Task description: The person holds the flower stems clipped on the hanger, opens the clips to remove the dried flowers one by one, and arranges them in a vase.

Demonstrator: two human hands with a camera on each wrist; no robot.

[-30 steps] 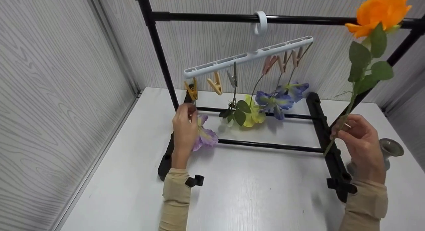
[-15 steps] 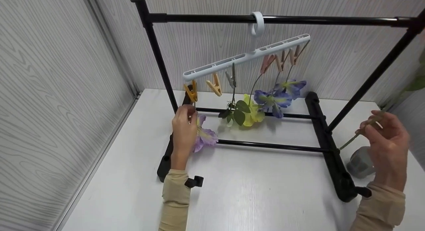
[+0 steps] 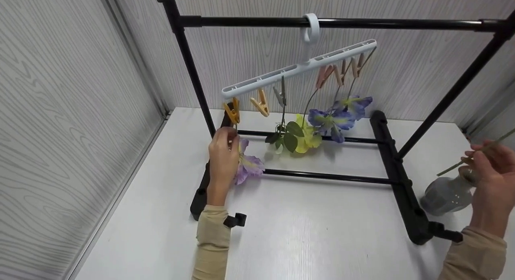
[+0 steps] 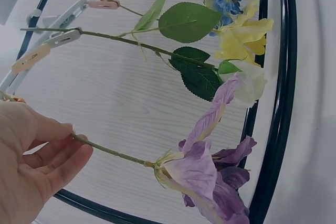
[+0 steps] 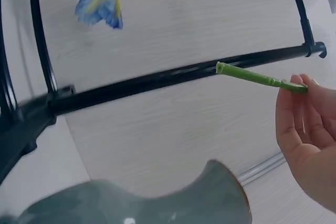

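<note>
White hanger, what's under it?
Six clips; below them a purple flower, white flower, yellow flower and two blue flowers. Fingers of the left hand cover part of the purple flower's stem.

- Everything is carried by a white table (image 3: pixel 322 235), by whose surface light is softly reflected.
- On it a black tubular rack (image 3: pixel 439 105) is stood, supported by two long feet: a left foot (image 3: pixel 200 202) and a right foot (image 3: pixel 396 171).
- The feet are joined by two black crossbars (image 3: pixel 330 176); whether the tabletop is touched by these cannot be told.
- Just beside the right foot, on its outer side, a grey-green vase (image 3: pixel 444 196) is placed.
</note>
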